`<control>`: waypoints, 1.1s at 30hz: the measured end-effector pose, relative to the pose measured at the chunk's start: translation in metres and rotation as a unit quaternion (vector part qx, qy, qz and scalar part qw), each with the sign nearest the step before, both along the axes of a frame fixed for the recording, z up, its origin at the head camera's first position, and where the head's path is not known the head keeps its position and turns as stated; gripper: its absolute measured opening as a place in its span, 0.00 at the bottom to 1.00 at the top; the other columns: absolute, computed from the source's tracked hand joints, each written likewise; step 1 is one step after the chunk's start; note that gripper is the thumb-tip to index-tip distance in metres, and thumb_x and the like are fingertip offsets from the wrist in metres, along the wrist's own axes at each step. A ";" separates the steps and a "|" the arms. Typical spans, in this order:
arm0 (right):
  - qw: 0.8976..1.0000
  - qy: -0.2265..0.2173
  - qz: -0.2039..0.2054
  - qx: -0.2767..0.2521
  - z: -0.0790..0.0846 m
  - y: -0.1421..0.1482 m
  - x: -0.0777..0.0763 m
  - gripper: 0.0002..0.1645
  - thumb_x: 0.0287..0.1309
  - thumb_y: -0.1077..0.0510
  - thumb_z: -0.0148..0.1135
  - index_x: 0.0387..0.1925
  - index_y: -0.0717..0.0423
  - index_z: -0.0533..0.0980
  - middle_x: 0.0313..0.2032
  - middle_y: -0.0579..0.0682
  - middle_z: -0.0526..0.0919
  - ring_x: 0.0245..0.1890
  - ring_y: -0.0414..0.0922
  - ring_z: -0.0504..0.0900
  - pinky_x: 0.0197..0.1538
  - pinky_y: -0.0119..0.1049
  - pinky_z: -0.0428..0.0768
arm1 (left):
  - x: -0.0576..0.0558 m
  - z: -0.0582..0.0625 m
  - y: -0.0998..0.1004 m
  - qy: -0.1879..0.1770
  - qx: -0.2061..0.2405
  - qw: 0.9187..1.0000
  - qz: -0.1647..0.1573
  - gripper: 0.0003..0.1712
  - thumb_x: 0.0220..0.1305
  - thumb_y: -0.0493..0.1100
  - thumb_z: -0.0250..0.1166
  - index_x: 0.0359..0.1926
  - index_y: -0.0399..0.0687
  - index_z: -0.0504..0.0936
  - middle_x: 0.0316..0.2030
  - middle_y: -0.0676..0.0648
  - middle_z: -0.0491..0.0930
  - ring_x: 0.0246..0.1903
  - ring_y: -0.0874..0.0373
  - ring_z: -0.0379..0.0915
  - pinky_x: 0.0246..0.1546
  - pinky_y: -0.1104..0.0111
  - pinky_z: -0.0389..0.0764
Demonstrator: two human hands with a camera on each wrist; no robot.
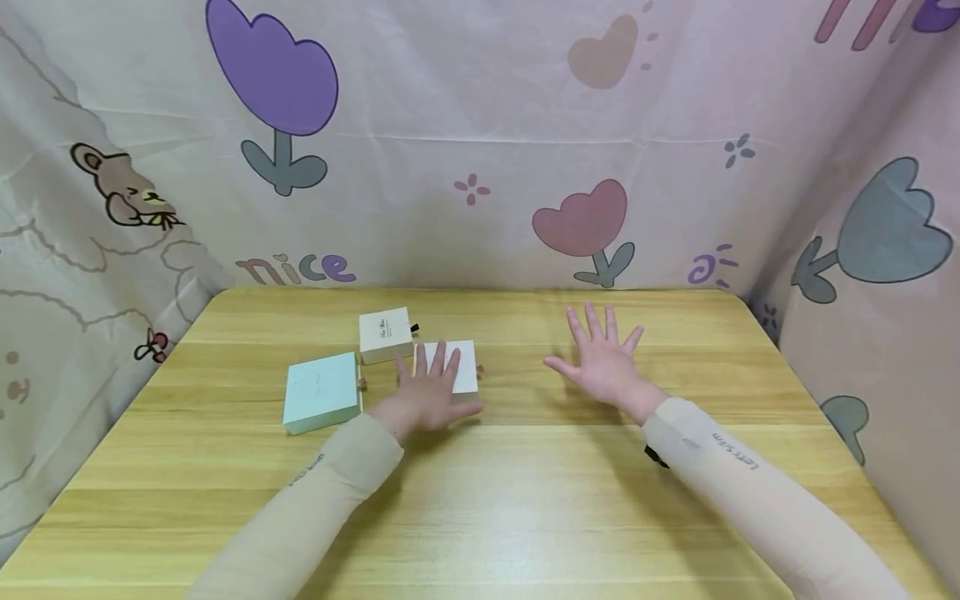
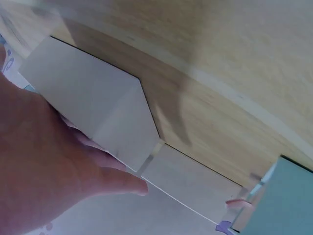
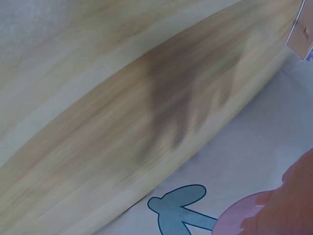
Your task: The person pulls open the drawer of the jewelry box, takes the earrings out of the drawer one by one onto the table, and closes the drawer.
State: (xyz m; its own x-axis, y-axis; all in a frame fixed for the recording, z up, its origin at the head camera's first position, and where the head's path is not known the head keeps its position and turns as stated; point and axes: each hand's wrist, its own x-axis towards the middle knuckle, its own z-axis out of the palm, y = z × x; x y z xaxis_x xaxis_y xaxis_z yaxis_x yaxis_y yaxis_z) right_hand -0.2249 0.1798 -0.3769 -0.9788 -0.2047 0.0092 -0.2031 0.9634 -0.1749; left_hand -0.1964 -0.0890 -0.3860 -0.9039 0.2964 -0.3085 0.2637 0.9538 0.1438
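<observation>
Head view: the person's left hand (image 1: pixel 429 400), fingers spread and gripping nothing, is over a white box (image 1: pixel 467 363) (contact cannot be told) toward the far edge of the tabletop (image 1: pixel 525 500). A cream box (image 1: pixel 385 335) lies nearer that edge; a mint box (image 1: pixel 321 390), nearer the left edge. The right hand (image 1: pixel 606 367), splayed and empty, hovers nearer the right edge.

Cloth backdrop (image 1: pixel 412 167) reads "nice" (image 1: pixel 310 267) around 9 o'clock in the head view. Right sleeve (image 1: pixel 757 500) (4 o'clock) kinda looks like "Let's slim". Cream box (image 1: pixel 384 332) at 9, teal box (image 1: pixel 322 393) at 8, left sleeve (image 1: pixel 307 507) at 7: print's unreadable, sorry.
</observation>
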 end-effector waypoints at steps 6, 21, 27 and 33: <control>1.000 -0.002 -0.002 0.001 0.001 0.003 -0.001 0.55 0.57 0.26 0.44 0.74 0.48 0.37 0.73 0.59 0.35 0.71 0.66 0.27 0.56 0.78 0.28 | -0.002 0.004 0.010 -0.003 0.010 1.000 -0.002 0.56 0.59 0.76 0.44 0.74 0.47 0.35 0.73 0.39 0.29 0.70 0.32 0.22 0.64 0.34 0.32; 1.000 0.013 -0.008 0.006 0.000 0.012 0.003 0.54 0.58 0.27 0.45 0.74 0.49 0.38 0.73 0.60 0.35 0.71 0.66 0.30 0.56 0.78 0.30 | -0.012 0.001 0.036 0.002 0.022 1.000 -0.002 0.57 0.58 0.76 0.44 0.74 0.47 0.35 0.73 0.39 0.28 0.70 0.33 0.22 0.66 0.37 0.37; 1.000 0.002 -0.007 0.001 -0.002 0.014 0.003 0.54 0.58 0.28 0.46 0.74 0.50 0.38 0.73 0.60 0.35 0.71 0.66 0.29 0.56 0.78 0.26 | -0.018 -0.007 0.035 0.016 0.041 0.999 -0.008 0.58 0.57 0.76 0.46 0.74 0.45 0.35 0.73 0.38 0.28 0.71 0.34 0.21 0.67 0.39 0.34; 1.000 0.004 -0.008 0.001 -0.002 0.015 0.002 0.54 0.59 0.29 0.46 0.74 0.50 0.39 0.73 0.61 0.36 0.71 0.66 0.29 0.56 0.77 0.25 | -0.033 -0.015 0.010 0.070 0.062 0.995 -0.022 0.61 0.57 0.75 0.49 0.73 0.38 0.38 0.73 0.36 0.30 0.73 0.41 0.26 0.69 0.43 0.36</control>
State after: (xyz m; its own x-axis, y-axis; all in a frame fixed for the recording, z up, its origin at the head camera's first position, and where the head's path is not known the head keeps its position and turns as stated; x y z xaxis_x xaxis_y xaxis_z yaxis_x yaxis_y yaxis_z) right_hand -0.2227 0.1948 -0.3784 -0.9817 -0.1898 0.0163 -0.1898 0.9668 -0.1710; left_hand -0.2291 -0.0790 -0.4007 -0.9205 0.3652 -0.1392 0.3312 0.9179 0.2186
